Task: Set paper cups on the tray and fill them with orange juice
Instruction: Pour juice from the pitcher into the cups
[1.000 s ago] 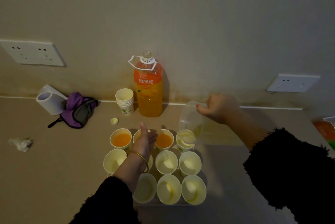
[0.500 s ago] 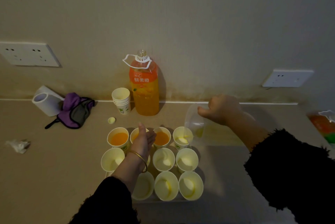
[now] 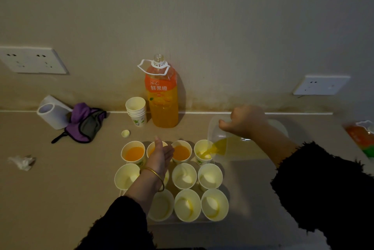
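Pour in progress, head view only. Right hand (image 3: 245, 122) has its fingers curled round the top of a clear jug (image 3: 234, 147), tipped left so that orange juice (image 3: 212, 149) runs over its lip into the rightmost back-row cup (image 3: 202, 155). That cup looks barely filled. Left hand (image 3: 160, 155) hovers over the second back-row cup (image 3: 151, 148), fingers straight and together, thumb up, holding nothing; whether it touches the rim I cannot tell. Twelve paper cups stand on the tray (image 3: 204, 221) in three rows. First cup (image 3: 134, 153) and third cup (image 3: 181, 153) of the back row hold juice; the middle and front rows look empty. Juice bottle (image 3: 162, 97) stands uncapped by the wall. Judgement: filling step, early. Next move calls for levelling the jug before the cup brims, then shifting it to the row nearer.
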